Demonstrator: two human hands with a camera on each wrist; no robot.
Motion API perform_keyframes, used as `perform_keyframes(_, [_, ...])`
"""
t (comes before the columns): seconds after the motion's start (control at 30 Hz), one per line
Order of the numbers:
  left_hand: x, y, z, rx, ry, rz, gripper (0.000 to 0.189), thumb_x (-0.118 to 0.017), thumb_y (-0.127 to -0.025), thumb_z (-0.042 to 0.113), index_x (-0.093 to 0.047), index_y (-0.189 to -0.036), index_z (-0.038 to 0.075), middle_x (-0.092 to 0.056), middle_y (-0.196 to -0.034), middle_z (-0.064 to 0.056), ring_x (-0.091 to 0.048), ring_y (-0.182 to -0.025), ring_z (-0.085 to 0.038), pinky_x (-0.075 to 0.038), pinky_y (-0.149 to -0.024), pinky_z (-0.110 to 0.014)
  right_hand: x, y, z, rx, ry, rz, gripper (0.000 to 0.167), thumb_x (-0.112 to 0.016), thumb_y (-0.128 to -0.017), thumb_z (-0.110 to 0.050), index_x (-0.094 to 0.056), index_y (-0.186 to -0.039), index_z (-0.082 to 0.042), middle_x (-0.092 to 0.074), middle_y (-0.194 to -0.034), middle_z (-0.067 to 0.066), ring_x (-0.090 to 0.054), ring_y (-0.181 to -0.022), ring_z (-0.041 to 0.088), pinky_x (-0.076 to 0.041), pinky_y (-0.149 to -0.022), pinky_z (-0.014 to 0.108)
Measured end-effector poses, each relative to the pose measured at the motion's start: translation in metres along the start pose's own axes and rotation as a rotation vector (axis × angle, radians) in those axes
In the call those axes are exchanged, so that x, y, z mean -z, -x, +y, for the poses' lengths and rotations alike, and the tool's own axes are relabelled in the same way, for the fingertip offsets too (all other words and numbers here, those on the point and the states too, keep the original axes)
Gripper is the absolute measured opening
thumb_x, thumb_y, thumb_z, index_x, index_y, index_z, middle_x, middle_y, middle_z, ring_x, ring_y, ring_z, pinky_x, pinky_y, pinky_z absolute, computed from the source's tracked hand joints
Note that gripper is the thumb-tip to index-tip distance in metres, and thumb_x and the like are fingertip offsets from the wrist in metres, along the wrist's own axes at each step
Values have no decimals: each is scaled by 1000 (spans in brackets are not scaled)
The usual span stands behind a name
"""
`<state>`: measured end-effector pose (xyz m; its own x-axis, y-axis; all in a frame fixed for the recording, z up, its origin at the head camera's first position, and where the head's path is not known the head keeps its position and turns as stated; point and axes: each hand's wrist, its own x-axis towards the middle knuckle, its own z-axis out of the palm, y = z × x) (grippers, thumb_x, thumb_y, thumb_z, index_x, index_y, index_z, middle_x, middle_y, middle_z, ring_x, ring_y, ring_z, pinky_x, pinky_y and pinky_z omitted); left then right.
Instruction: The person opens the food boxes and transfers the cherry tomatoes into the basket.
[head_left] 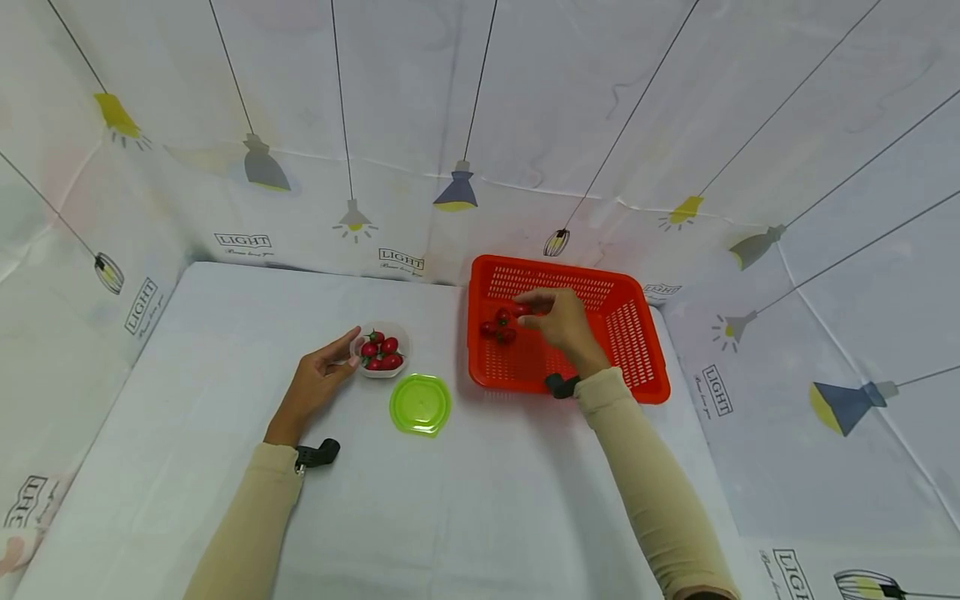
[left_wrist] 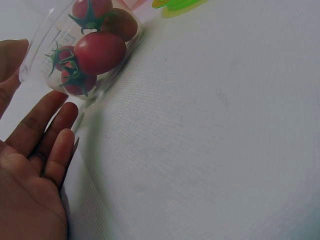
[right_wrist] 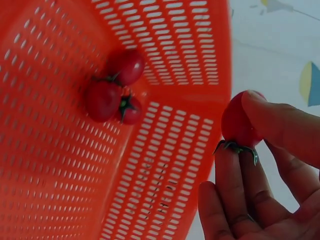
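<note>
My left hand holds a small clear plastic container by its left side, thumb and index finger at the rim. Several cherry tomatoes with green stems lie inside, among them a plump red tomato. Over the red basket, my right hand pinches one cherry tomato between thumb and fingers, its green calyx facing the fingers. Three more cherry tomatoes sit together in the basket, one of them a red tomato. A green lid lies flat on the table, just in front of the container.
The white-covered table carries the basket at its back right, whose perforated walls rise around the tomatoes. Behind the table hangs a pale backdrop printed with lamps. Both wrists wear black straps with small devices.
</note>
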<state>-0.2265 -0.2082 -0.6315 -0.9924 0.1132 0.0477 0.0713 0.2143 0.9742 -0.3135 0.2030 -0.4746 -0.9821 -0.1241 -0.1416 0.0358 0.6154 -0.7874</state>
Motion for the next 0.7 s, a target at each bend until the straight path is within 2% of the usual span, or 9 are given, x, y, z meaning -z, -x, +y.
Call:
perform_keyframes(0.13, [0, -1, 0, 0, 4, 0, 57, -67, -107, 26, -49, -161, 28, -54, -162, -9, -56, -138, -34, -47, -96, -9, 2, -6, 5, -12, 6, -22, 33, -82, -93, -6, -80, -122, -21, -74, -122, 7, -61, -107, 28, -52, -88, 40])
perform_keyframes(0.23, [0, -1, 0, 3, 1, -4, 57, -66, -107, 26, -48, -161, 28, -52, -163, -10, -55, -139, -34, -47, -96, -9, 4, -12, 9, -19, 18, -46, 32, -82, -93, -5, -81, -121, -21, -73, -124, 7, -60, -109, 29, -52, -89, 41])
perform_keyframes(0.43, [0, -1, 0, 14, -16, 0, 56, -65, -108, 27, -48, -161, 28, -53, -162, -11, -55, -140, -32, -47, -96, -9, 7, -22, 16, -37, 40, -100, 33, -80, -93, -2, -79, -124, -14, -72, -128, 8, -60, -116, 29, -52, -101, 48])
perform_keyframes(0.6, [0, 0, 0, 20, -20, 1, 56, -65, -108, 30, -48, -161, 29, -54, -161, -11, -55, -139, -30, -47, -95, -10, 8, -31, 23, -87, 8, -130, 35, -77, -93, 4, -77, -127, -6, -73, -128, 14, -63, -118, 32, -51, -111, 55])
perform_keyframes(0.7, [0, 1, -1, 33, 0, -3, 56, -66, -107, 31, -48, -161, 31, -54, -161, -9, -54, -140, -30, -47, -95, -10, 7, -36, 28, -117, -2, -141, 35, -76, -94, 6, -77, -127, -5, -73, -129, 15, -62, -122, 34, -48, -115, 57])
